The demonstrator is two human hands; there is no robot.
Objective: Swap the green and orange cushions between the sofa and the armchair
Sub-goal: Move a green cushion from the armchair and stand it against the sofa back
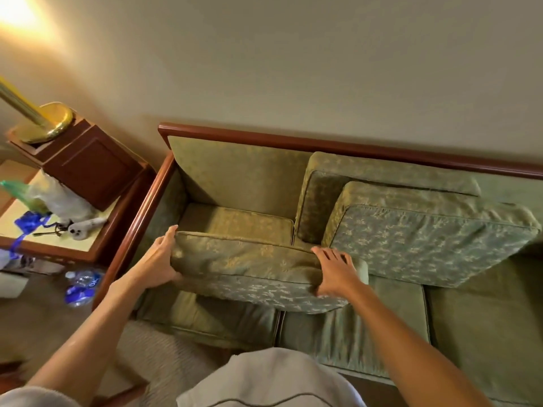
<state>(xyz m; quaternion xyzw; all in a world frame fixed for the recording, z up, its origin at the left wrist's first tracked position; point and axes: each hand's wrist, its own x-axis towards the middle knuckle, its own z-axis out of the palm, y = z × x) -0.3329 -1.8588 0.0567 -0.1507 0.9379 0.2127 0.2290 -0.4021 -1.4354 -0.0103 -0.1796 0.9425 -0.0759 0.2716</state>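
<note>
A: Item one, the green cushion [249, 265]. Position?

B: Over the left end of the sofa [338, 327], above the seat, lifted at its near edge. Long axis runs left to right, roughly parallel to the sofa's backrest. The broad patterned face tilts toward the viewer and down; the piped top edge points up and away toward the wall.

A: Holding arrangement?

B: Left hand [160, 261] grips the cushion's left end, fingers curled over the top corner, thumb below. Right hand [335, 274] clasps the right end, fingers spread across the upper face, thumb tucked under the front edge. Both hands wrap round the fabric, not pinching.

A: Item two?

B: A second green cushion [426, 242], leaning on the sofa to the right, tilted against a back cushion [382, 174]. Its lower left corner sits just beside the right hand; whether it touches the held cushion I cannot tell.

A: Surroundings?

B: A wooden side table [97, 245] left of the sofa, bearing a brass lamp base [47, 124] on a wooden box [88, 163], plastic bags [55, 201], a small white toy [79, 230]. A plastic bottle [82, 286] lies on the floor below it.
</note>
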